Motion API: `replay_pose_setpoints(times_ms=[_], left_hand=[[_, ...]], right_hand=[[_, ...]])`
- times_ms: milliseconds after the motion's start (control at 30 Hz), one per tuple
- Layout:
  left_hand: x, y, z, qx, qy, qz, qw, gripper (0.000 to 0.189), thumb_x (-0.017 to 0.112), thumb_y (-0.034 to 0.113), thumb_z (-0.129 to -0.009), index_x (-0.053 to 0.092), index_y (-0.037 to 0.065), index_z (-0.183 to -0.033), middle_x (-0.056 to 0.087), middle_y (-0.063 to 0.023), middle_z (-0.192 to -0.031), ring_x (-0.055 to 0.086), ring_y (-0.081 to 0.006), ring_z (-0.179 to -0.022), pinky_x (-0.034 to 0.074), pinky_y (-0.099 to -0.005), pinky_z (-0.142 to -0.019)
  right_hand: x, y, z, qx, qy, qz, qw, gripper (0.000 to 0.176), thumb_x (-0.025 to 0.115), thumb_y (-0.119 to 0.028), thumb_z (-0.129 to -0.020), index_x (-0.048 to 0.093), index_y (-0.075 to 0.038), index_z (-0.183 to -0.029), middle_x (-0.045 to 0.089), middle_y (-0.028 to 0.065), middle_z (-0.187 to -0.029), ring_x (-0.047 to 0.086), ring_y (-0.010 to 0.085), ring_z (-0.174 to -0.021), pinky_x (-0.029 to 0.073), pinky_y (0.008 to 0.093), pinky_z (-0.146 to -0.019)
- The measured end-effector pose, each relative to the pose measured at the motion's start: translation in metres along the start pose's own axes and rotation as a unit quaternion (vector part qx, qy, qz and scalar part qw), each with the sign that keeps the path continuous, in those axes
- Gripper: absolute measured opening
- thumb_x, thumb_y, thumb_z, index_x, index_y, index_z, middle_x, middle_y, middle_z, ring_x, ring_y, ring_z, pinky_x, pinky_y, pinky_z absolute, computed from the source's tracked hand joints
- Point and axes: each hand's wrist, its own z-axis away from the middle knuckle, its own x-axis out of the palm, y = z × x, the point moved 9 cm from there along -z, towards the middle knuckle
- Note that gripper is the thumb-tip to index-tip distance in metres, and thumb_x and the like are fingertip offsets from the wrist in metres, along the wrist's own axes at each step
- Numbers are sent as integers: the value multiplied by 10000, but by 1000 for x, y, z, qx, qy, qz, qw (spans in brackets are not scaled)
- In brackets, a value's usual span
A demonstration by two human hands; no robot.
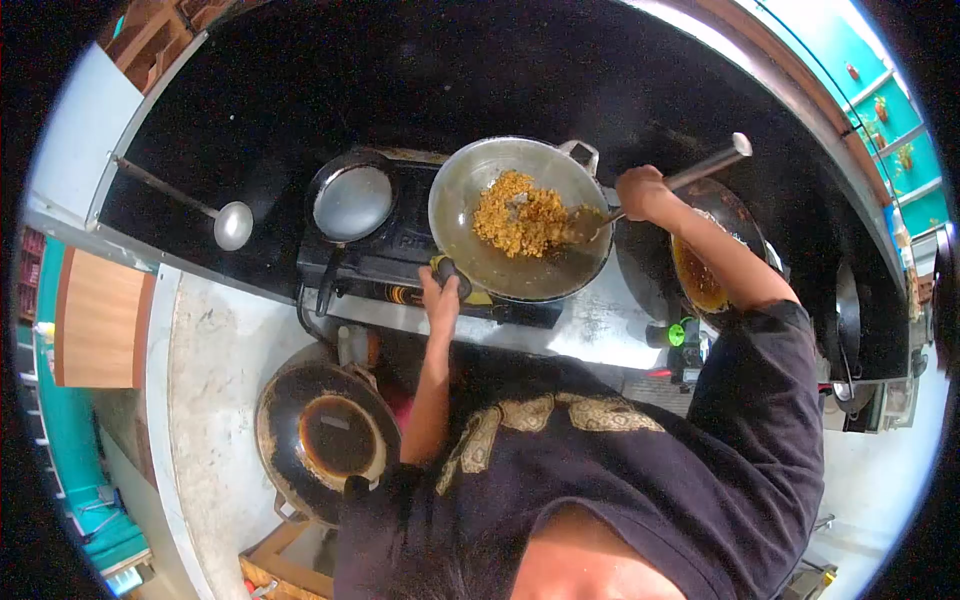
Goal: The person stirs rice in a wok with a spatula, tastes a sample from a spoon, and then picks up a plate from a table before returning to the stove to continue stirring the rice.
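Observation:
A silver wok [470, 170] sits on the stove, holding a heap of crumbly yellow-brown food [515, 210]. My right hand [648, 196] is wrapped round the long metal handle of a spatula [710, 166]. The spatula's blade dips into the food at the wok's right side. At the near left rim, my left hand [441, 292] is closed on the wok's handle, with a dark, yellow-edged piece [450, 277] between fingers and metal.
Left of the wok, a small frying pan [352, 203] rests on the black gas stove [390, 262]. A ladle [233, 226] lies further left. Dark oil fills a pan [275, 425] below left, and another oily pan [735, 205] is under my right forearm.

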Motion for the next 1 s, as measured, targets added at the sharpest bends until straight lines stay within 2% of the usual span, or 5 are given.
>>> replay_pose_setpoints(times_ms=[200, 433, 600, 867, 1000], left_hand=[[3, -2, -13, 18, -25, -17, 999, 520, 496, 105, -714, 292, -62, -1162, 481, -177, -1027, 487, -242, -919, 361, -289, -798], [2, -18, -26, 8, -53, 24, 998, 517, 509, 115, -712, 306, -13, -1170, 513, -200, -980, 519, -256, -852, 386, -319, -760], [-3, -14, -29, 12, -17, 2, 1000, 502, 512, 125, -710, 334, -18, -1157, 524, -203, -956, 527, -277, -841, 391, -333, -754], [-5, -14, -32, -9, 0, -65, 998, 576, 475, 142, -731, 268, -41, -1236, 374, -258, -1190, 390, -315, -1096, 293, -337, -896], [-2, 0, -26, 10, -28, -64, 998, 584, 456, 132, -756, 216, -57, -1253, 354, -262, -1205, 371, -331, -1116, 283, -340, -911]], right_hand=[[40, 6, -66, 89, 137, -136, 977, 148, 528, -161, -691, 629, -67, -744, 610, 124, -736, 610, 243, -686, 482, 345, -578], [-10, -11, -24, -13, 302, -77, 950, 74, 543, -104, -648, 591, -51, -627, 589, 123, -628, 598, 246, -593, 466, 345, -510], [-6, 22, -54, 64, 265, -51, 961, 63, 552, -87, -647, 604, -55, -664, 598, 125, -709, 599, 234, -697, 465, 339, -589], [-10, -32, -85, -107, 252, -9, 962, 153, 523, -206, -727, 595, -76, -762, 585, 111, -645, 592, 253, -626, 459, 366, -542], [-27, 1, -45, -76, 224, -28, 971, 123, 515, -137, -682, 604, -54, -662, 604, 130, -696, 607, 264, -645, 484, 371, -563]])
